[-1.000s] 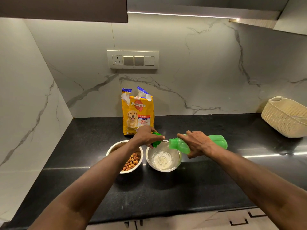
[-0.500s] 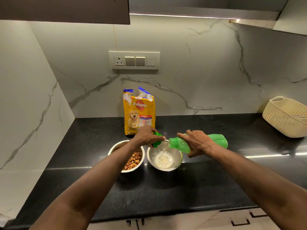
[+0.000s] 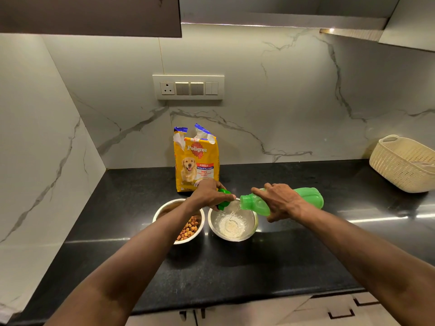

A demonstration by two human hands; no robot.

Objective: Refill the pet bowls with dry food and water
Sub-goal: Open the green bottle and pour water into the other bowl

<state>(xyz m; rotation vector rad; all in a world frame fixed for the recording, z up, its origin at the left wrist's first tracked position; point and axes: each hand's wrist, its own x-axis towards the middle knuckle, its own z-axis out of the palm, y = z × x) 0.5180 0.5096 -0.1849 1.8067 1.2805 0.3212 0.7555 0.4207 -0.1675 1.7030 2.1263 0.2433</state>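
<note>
the bench is dark speckled stone, polished and reflecting the light strip. both bowls nearest the pedigree bag are shiny bare metal. the bag looks like glossy printed plastic film. the green bottle is translucent smooth plastic. the wall behind the bag is veined marble with a satin sheen. the basket is matt cream woven-pattern plastic.

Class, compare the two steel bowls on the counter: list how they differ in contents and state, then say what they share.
The left bowl holds brown kibble; the right bowl holds water. The left bowl's contents lie still; the right bowl is being filled from a tilted green bottle, its water rippling. The left forearm crosses over the left bowl; the right bowl shows whole. Both are round, shiny metal, side by side.
</note>
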